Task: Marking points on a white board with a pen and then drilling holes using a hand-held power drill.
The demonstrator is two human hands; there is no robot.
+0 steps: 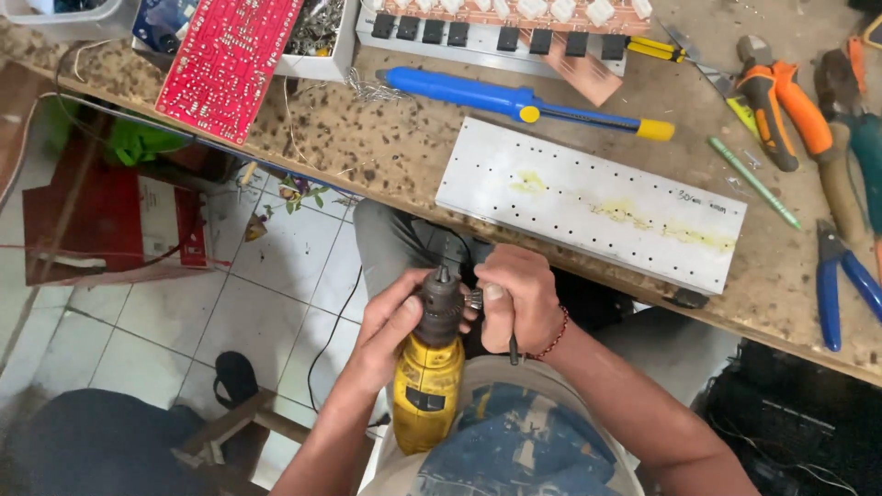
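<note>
Both hands work on a yellow electric drill (427, 390) held over the lap, below the counter (395, 152) edge, its chuck (442, 308) pointing up toward the counter. The left hand (388, 332) wraps its fingers closed around the dark chuck. The right hand (516, 298) is curled shut on a chuck key (474, 298) set against the chuck's side. On the counter just beyond lies a drilled white metal plate (588, 204), with a blue desoldering pump (524, 104) behind it.

A drilled white metal plate (590, 203) is lying on the speckled workbench (386, 147) — a blue desoldering pump (514, 99) sitting just behind it, orange-handled pliers (779, 101) resting at right, a red circuit board (227, 62) overhanging the left edge.
</note>
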